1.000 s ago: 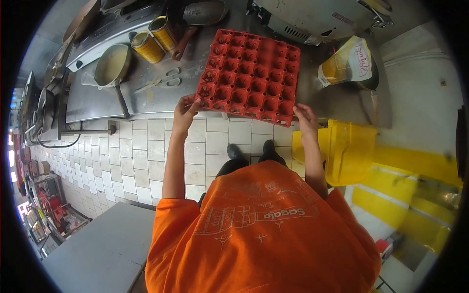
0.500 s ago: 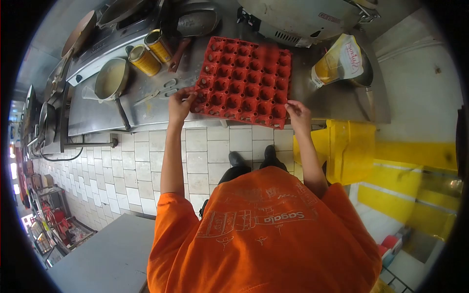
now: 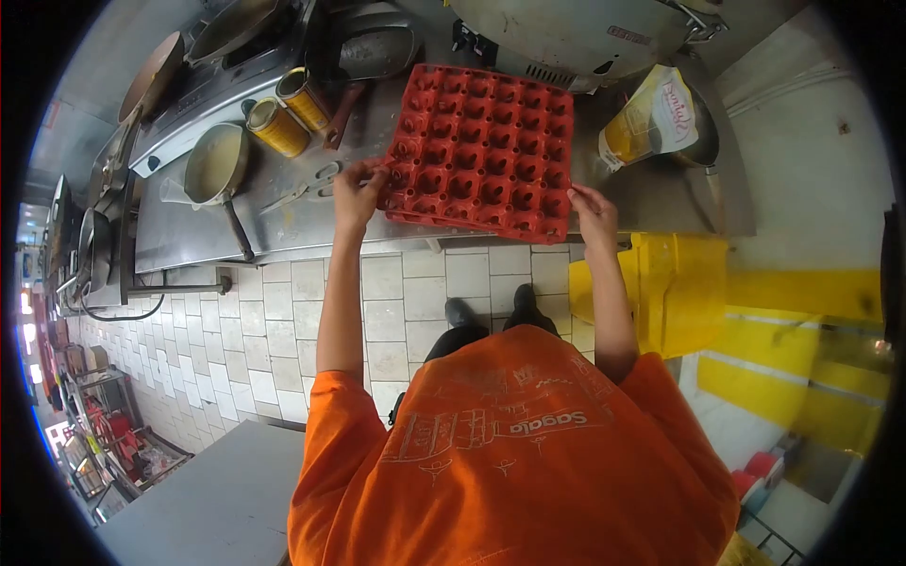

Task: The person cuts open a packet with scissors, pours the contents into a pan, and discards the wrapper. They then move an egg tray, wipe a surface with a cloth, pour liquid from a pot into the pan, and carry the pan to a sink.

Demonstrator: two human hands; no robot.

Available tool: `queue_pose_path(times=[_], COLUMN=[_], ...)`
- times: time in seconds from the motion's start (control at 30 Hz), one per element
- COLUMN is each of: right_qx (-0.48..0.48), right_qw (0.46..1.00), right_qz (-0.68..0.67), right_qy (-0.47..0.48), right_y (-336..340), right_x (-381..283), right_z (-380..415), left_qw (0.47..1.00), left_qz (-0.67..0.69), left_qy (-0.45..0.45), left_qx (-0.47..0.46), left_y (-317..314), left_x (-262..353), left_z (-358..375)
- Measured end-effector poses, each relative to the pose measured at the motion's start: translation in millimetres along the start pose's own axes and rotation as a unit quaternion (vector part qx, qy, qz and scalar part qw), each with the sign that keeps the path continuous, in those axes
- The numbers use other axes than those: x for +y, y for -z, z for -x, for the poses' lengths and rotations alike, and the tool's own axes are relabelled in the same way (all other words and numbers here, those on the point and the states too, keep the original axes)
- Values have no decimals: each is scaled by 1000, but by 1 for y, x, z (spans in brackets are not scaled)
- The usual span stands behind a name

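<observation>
A red egg tray (image 3: 479, 156) with rows of hollow cups spans the space between my hands, at the front of the steel counter. Fingers of my left hand (image 3: 360, 193) pinch its left edge near the front corner. On the opposite side, my right hand (image 3: 592, 215) grips the tray's right edge close to its front corner. No eggs show in the cups. Just left of my left hand lies a pair of scissors (image 3: 307, 189). To the right of the tray stands a pouch with a yellow lower part (image 3: 651, 123), leaning over a pan.
A saucepan (image 3: 217, 165) and two yellow cans (image 3: 278, 127) stand on the counter (image 3: 293, 224) at the left, below a stove. A large metal appliance (image 3: 576, 33) is at the back. Yellow bins (image 3: 675, 292) stand at the right, below the counter. Tiled floor (image 3: 382, 316) lies in front.
The tray has shifted slightly right and toward the back, turning a little. Both hands moved with it, keeping their hold on its edges.
</observation>
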State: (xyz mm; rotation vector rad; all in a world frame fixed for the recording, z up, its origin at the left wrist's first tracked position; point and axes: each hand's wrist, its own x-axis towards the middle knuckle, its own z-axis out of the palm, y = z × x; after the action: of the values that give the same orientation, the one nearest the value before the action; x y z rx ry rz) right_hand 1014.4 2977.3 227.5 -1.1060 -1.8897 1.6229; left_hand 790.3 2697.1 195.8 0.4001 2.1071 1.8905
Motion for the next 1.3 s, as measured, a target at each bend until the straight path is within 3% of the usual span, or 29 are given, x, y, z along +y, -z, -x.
queue_pose_path(times=[0.17,0.23,0.57,0.67,0.73,0.8,0.97,1.03,1.13,1.3], right_qx=[7,6,-7,-20,-29,-38,-112,-129,-153,-165], right_qw=[1000,1000,998,997,996,994,964,952,937,934], right_qz=[-9,-5,1,28,24,19,-125,-151,-175,-187], right_qy=[15,13,-65,-70,-84,-98,-206,-231,-262,-254], right_y=[2,4,15,17,18,19,19,19,21,21], right_x=[-1,-2,-7,-8,-8,-6,4,10,14,15], right_z=[-7,-9,-8,-9,-10,-12,-18,-24,-30,-29], left_qw=[999,999,987,991,999,998,986,969,972,967], left_qz=[7,-34,-147,-130,-20,8,61,81,5,51], left_qy=[33,-10,-56,-19,25,47,142,203,192,192], left_qx=[12,15,27,29,-6,-33,-59,-113,-137,-158], left_y=[-10,-7,-13,-14,-12,-10,-6,-3,-1,6], left_x=[11,2,12,8,5,7,21,21,23,8], left_z=[3,-3,5,1,-2,0,-2,-10,-14,-21])
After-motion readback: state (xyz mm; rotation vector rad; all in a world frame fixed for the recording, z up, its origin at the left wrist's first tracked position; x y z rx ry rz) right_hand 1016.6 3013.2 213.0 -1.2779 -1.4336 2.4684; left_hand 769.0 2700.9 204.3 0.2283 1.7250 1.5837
